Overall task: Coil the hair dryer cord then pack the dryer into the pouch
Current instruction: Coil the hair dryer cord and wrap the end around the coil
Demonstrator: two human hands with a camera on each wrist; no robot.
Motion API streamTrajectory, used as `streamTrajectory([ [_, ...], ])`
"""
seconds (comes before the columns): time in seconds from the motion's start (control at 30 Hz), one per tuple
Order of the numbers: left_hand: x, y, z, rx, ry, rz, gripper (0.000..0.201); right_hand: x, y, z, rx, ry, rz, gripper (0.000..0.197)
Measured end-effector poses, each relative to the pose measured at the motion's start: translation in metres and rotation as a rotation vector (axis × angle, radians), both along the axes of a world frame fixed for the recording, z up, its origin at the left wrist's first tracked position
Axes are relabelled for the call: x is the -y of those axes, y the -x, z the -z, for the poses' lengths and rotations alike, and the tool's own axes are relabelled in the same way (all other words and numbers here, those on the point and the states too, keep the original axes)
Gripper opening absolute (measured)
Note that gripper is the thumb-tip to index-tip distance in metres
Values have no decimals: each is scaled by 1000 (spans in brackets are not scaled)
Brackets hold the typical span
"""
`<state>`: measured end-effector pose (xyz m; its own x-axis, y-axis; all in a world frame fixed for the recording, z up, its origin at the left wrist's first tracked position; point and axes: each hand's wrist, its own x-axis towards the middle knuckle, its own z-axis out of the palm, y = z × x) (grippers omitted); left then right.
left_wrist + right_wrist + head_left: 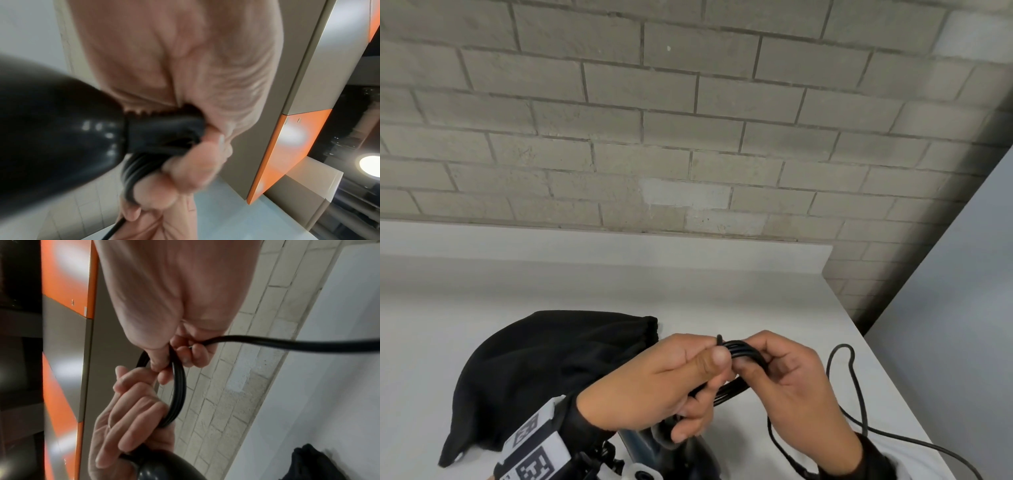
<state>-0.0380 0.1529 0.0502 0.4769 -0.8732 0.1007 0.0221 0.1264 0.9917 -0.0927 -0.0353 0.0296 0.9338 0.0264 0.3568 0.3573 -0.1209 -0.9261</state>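
The black cord is wound into a small coil (736,347) held up between both hands above the table. My left hand (709,383) grips one side of the coil, its lower fingers curled toward the dark hair dryer (654,445) just beneath. My right hand (753,358) pinches the coil's other side. In the right wrist view the coil (179,394) shows several loops, and the loose cord (287,344) runs out from my right hand's fingers (191,353). The loose cord (856,387) loops over the table at the right. The black pouch (534,370) lies flat at the left.
The white table (722,301) ends at a brick wall (688,137) behind, and its right edge (893,377) runs close to the loose cord. An orange and grey cabinet (287,154) shows in the left wrist view.
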Motion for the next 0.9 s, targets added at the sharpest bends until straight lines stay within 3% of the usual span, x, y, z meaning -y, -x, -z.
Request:
streamTrajectory([
  [0.2,5,-2,-6,78,-92,-209,38,3,0,-6,-13,31,112,13],
  [0.43,5,15,9,325,-150,-534,38,3,1,-12,-50,78,114,24],
  [0.7,1,28,3,579,-217,-543,36,4,-1,-11,-81,91,22,20],
  [0.9,1,29,2,595,-236,-513,27,19,3,-24,-235,42,-259,10],
])
